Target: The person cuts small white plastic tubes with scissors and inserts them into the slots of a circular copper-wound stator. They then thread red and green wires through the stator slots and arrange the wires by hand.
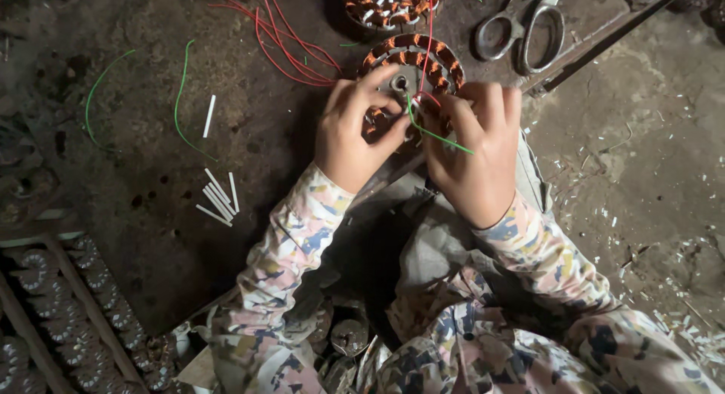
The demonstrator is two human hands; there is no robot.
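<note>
Dark, grimy workbench (151, 197) fills the head view. At top centre a copper-wound motor coil ring (445, 58) lies flat, steadied for wiring. Left hand (355, 133) curls closed over its hub; right hand (476, 152) pinches a green wire (438, 135) against it. Red wires (287, 50) trail left, scissors (521, 27) lie upper right, white sleeve tubes (219, 197) rest at left.

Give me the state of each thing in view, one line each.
Left hand: grip closed on the wound stator ring.
Right hand: pinching a green wire at the ring.
Second stator: lying apart, untouched.
Scissors: lying flat, blades hidden.
White sleeves: loose on the surface.
Red wires: trailing from the ring.
</note>
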